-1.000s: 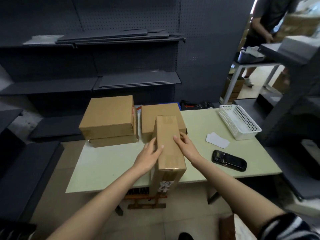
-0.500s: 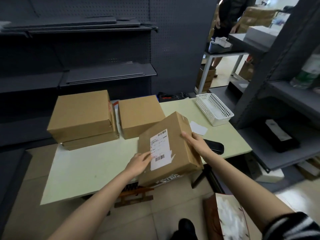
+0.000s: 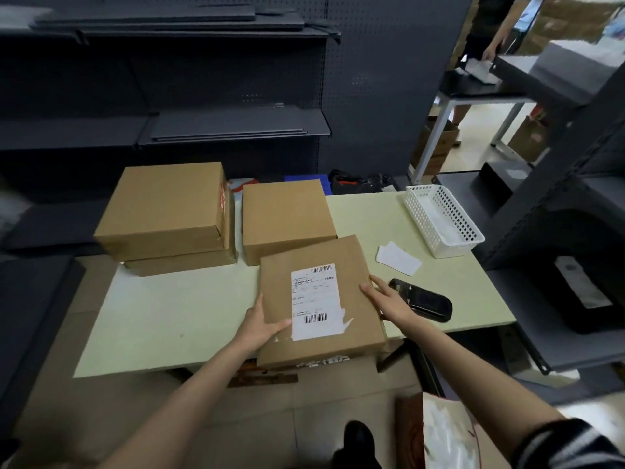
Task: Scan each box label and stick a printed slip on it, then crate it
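A flat cardboard box [image 3: 355,292] lies at the near edge of the pale green table [image 3: 176,319], its white shipping label [image 3: 316,301] facing up. My left hand [image 3: 262,324] holds the box's left side, thumb laid on its top. My right hand [image 3: 387,301] rests against the box's right edge with straight fingers. Just right of that hand lies a black handheld scanner [image 3: 426,301]. A white printed slip [image 3: 398,258] lies beyond the scanner.
Two stacked cardboard boxes [image 3: 165,211] and a single one [image 3: 285,214] sit at the table's back. A white plastic basket [image 3: 443,225] stands at the back right. Dark shelving surrounds the table. Another person stands at the far right.
The box was turned from standing on its narrow side to lying flat with the label up, then set down on the table. Both hands stayed on its sides.
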`<state>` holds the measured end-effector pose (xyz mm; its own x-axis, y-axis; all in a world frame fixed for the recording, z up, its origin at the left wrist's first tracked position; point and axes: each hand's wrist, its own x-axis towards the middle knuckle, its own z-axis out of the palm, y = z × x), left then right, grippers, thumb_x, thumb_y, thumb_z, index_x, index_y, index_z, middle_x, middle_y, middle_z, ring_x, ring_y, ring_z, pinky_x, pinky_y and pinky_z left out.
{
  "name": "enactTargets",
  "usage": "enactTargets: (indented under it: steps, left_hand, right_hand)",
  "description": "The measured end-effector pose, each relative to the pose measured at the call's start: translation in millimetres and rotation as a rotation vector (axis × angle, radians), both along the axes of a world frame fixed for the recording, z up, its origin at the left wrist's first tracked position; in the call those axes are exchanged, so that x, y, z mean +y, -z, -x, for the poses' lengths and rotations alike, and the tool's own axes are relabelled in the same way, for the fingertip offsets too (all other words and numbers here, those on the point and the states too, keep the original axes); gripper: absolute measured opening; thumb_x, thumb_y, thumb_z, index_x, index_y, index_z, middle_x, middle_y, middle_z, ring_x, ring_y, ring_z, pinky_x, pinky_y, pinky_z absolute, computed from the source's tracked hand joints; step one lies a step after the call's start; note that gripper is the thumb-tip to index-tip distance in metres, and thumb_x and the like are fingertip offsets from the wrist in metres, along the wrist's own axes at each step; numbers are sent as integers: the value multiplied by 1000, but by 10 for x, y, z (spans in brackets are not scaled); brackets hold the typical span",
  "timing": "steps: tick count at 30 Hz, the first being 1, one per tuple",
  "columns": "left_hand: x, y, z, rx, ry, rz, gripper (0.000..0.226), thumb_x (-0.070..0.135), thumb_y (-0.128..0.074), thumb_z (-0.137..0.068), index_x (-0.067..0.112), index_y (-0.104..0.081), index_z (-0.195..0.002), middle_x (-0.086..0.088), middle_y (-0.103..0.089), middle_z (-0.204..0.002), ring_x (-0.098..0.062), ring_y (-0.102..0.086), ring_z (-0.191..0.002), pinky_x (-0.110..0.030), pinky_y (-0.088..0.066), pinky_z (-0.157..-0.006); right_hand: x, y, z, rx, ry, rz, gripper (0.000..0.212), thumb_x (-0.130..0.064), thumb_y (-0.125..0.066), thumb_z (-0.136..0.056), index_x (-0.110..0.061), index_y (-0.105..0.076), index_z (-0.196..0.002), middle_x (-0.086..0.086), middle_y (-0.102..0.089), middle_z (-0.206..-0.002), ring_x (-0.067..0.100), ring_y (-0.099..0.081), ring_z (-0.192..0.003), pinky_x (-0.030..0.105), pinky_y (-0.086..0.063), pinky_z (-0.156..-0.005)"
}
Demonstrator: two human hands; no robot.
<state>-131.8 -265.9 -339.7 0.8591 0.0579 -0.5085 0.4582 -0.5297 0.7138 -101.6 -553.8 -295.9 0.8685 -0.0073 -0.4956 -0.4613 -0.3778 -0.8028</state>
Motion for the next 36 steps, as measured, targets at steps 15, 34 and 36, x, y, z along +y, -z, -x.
enactTargets:
  steps: [15, 34, 36]
  left_hand:
    - [-445, -7, -34, -144, -314, 158, 112, 15, -82, -71, 21, -4, -152, -7, -39, -144, -22, -44, -125, -33, -38, -103]
    - [-703, 75, -22, -167, -522, 167, 102, 26, -79, -76, 33, -10, -151, -2, -38, -145, -22, -47, -120, -37, -41, -100]
    - [-735, 84, -9, -159, -528, 172, 101, 26, -79, -76, 34, -11, -150, -2, -40, -143, -22, -47, -119, -38, -42, -99]
  right_hand:
    - [-194, 319, -512, -41, -344, 168, 70, -32, -62, -92, -17, -26, -150, 5, -52, -139, 23, -56, -120, 36, -43, -101]
    - [-348, 522, -663, -143, -402, 125, 67, -46, -57, -91, -15, -30, -144, 1, -53, -138, 20, -60, -114, 37, -47, -96]
    - [-393, 557, -646, -136, -384, 107, 65, -46, -58, -91, -16, -32, -143, -1, -53, -135, 19, -60, -112, 38, -48, -95]
